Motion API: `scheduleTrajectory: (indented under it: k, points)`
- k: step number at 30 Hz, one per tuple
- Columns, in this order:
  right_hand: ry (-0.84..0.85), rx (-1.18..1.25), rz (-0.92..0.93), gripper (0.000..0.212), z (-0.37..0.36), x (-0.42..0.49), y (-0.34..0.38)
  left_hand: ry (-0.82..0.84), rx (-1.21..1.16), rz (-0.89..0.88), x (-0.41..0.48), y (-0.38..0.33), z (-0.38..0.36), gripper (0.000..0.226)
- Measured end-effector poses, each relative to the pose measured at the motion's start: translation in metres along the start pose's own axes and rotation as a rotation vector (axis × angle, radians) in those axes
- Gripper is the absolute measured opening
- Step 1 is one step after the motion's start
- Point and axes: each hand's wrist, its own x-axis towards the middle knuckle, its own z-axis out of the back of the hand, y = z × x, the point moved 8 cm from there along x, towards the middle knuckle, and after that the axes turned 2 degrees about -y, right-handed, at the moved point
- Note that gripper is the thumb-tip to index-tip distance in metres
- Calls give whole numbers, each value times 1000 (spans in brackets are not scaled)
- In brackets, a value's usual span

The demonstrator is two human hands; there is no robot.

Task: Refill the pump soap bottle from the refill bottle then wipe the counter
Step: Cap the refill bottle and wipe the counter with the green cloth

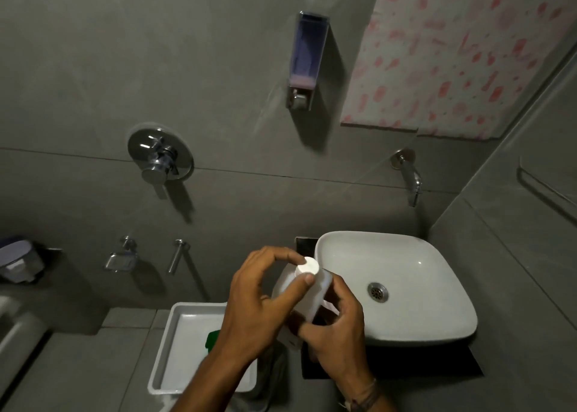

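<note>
So I'm right at the start of this one, as far as I can judge. I've got a white plastic bottle [307, 293] held up over the gap between the tray and the basin, tipped a bit away from me. My right hand [335, 333] is wrapped around its lower body, and my left hand [259, 293] has thumb and fingertips pinched on the round white cap [308, 267], so I'd say I'm unscrewing it. I can't tell if this is the refill or the pump bottle; no pump head shows. Nothing looks poured yet, and the wiping is all still to come.

Stuff around me: the white tray [175, 349] is a smooth rectangular plastic thing with raised rims, sitting on the grey matte tabletop [93, 365]. Something green [214, 338] pokes out from under my left wrist inside it, too hidden to name. A crumpled grey cloth [271, 371] lies just beside the tray, probably for the wipe. The basin [406, 280] is glossy white ceramic, rounded-square, with a metal drain, standing on a dark slab. On the wall there's a chrome-framed soap dispenser [307, 62] with a little pinkish liquid at the bottom.
</note>
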Motion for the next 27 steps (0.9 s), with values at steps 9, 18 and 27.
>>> scheduleTrajectory:
  k: [9, 18, 27]
  points:
    - [243, -72, -125, 81, -79, -3, -61, 344, -4, 460, -50, 125, 56, 76]
    - [491, -152, -329, 73, -210, -40, -177, 162, 192, 657, -113, 246, 128, 72]
    - [524, -288, -361, 53, -305, -48, -265, 68, 281, 837, -139, 354, 171, 59]
